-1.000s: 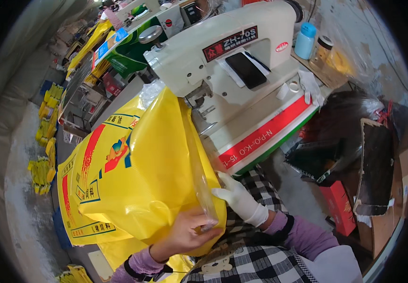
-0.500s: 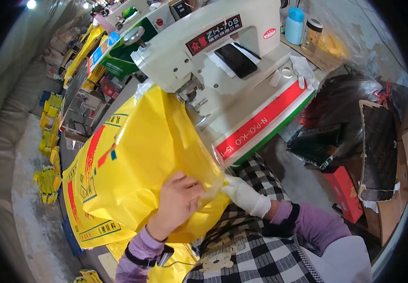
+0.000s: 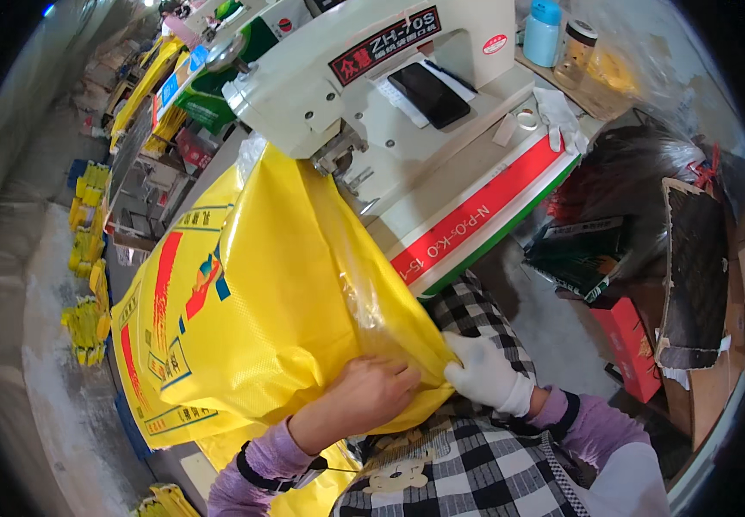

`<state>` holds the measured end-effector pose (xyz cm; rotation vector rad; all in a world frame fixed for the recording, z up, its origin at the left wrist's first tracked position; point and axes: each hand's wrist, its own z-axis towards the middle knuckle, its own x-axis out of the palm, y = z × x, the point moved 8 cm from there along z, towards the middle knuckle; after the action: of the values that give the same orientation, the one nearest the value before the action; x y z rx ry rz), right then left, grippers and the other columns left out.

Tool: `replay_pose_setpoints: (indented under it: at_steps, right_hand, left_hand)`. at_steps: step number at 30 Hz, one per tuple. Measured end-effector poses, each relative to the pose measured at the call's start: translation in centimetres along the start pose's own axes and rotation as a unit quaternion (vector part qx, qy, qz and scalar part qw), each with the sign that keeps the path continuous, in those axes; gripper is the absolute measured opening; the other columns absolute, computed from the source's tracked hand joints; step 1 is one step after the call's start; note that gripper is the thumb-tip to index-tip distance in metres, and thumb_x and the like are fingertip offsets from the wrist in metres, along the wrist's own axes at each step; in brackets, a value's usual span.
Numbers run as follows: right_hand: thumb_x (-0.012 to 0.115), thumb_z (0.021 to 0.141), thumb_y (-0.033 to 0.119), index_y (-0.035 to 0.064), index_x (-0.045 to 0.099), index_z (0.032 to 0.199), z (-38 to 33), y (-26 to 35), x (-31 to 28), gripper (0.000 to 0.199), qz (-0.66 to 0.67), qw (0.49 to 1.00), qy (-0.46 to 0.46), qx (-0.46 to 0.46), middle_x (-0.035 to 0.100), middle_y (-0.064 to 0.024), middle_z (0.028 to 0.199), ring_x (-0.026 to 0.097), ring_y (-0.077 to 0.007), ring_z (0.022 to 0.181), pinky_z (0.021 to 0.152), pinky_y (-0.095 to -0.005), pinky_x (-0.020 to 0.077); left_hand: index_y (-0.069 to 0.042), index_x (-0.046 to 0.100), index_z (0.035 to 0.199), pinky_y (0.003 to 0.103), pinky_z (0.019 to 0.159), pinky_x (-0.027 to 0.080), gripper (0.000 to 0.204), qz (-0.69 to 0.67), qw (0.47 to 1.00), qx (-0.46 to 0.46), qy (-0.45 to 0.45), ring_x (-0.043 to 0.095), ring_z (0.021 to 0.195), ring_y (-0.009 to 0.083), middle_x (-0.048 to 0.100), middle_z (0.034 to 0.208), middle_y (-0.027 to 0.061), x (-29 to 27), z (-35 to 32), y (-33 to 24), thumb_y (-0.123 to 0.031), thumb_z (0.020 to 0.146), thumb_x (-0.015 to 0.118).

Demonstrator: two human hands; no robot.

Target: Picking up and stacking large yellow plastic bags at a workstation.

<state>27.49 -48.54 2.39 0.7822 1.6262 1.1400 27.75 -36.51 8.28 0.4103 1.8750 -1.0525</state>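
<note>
A large yellow woven plastic bag (image 3: 286,284) with red and blue print spreads across my lap, its upper edge under the head of a white sewing machine (image 3: 290,108). Clear plastic film (image 3: 359,297), like an inner liner, shows along the bag's open edge. My bare left hand (image 3: 372,392) has its fingers curled closed on the bag near that edge; the fingertips are partly hidden. In a white glove, my right hand (image 3: 486,375) pinches the bag's near right corner.
On the machine bed lie a black phone (image 3: 430,93) and a white glove (image 3: 559,116). A blue bottle (image 3: 542,34) and a jar (image 3: 576,56) stand behind. To the right are a red box (image 3: 626,345) and cardboard (image 3: 691,276). Bundled yellow bags (image 3: 88,224) line the left.
Both hands have moved right and slightly down, drawing the bag's edge along. The bag's side is stretched straighter, and more of the clear film shows. The view has shifted slightly.
</note>
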Motion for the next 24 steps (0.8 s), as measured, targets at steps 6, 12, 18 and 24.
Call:
replay_pose_setpoints:
  at_steps: [6, 12, 18, 24]
  right_hand:
    - [0.056, 0.082, 0.014, 0.0005, 0.057, 0.125, 2.8, 0.3, -0.7, 0.045, 0.030, 0.997, -0.051, 0.056, 0.065, -0.0275, 0.091, 0.066, -0.0404, 0.082, 0.073, -0.0422, 0.0529]
    - [0.059, 0.085, 0.017, 0.0006, 0.058, 0.122, 3.6, 1.5, -0.2, 0.041, 0.019, 0.997, -0.074, -0.032, 0.063, -0.0245, 0.073, 0.064, -0.0398, 0.068, 0.062, -0.0478, 0.0505]
    - [0.060, 0.084, 0.016, 0.0044, 0.040, 0.144, 2.1, 0.9, 1.4, 0.064, -0.198, 0.980, 0.006, 0.012, 0.063, -0.0178, 0.067, 0.063, -0.0354, 0.059, 0.054, -0.0477, 0.0496]
    - [0.072, 0.080, 0.040, 0.0090, 0.028, 0.152, 2.6, 2.3, 1.3, 0.089, -0.262, 0.964, 0.003, -0.039, 0.059, -0.0138, 0.064, 0.061, -0.0324, 0.054, 0.051, -0.0435, 0.0482]
  left_hand:
    - [-0.006, 0.052, 0.098, 0.041, 0.054, 0.051, 0.023, 0.047, 0.998, 0.009, 0.029, 0.065, 0.075, 0.0280, 0.057, 0.088, 0.0092, 1.5, -0.2, -2.9, -0.011, 0.079, 0.063]
    - [-0.007, 0.049, 0.113, 0.037, 0.050, 0.051, 0.037, 0.098, 0.991, -0.007, 0.086, 0.066, 0.071, 0.0251, 0.056, 0.101, 0.0090, 3.7, 0.0, -3.5, -0.016, 0.081, 0.064]
    - [-0.007, 0.056, 0.109, 0.040, 0.062, 0.052, 0.035, 0.086, 0.980, 0.105, 0.146, 0.066, 0.075, 0.0283, 0.060, 0.093, 0.0106, -1.6, 1.9, -2.3, -0.028, 0.082, 0.065]
    - [-0.010, 0.064, 0.115, 0.046, 0.081, 0.048, 0.052, 0.246, 0.959, -0.084, 0.111, 0.064, 0.083, 0.0368, 0.068, 0.087, 0.0161, -12.8, 4.5, 15.7, -0.055, 0.091, 0.052]
